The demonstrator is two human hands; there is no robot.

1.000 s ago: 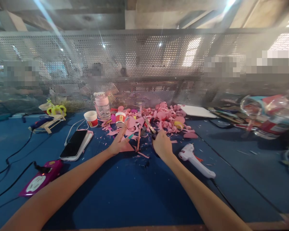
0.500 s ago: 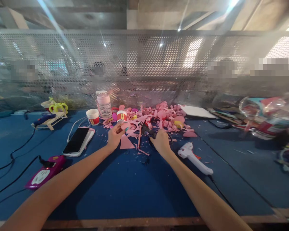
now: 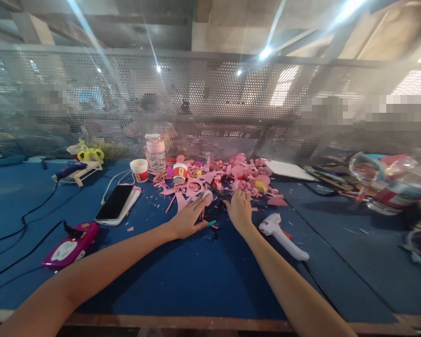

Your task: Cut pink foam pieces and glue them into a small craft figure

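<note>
On the head view, your left hand (image 3: 191, 220) is spreading loose and unclenched, fingertips meeting a pink disc (image 3: 207, 198); your right hand (image 3: 239, 209) is curling by dark scissors (image 3: 216, 190), grip hidden, can't tell; pink scraps (image 3: 236, 174) are lying beyond.

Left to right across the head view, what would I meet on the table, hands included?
Magenta plastic box, rectangular black-screened phone, clear pink-topped bottle, left hand, right hand, white plastic glue gun, clear red-labelled plastic container.
</note>
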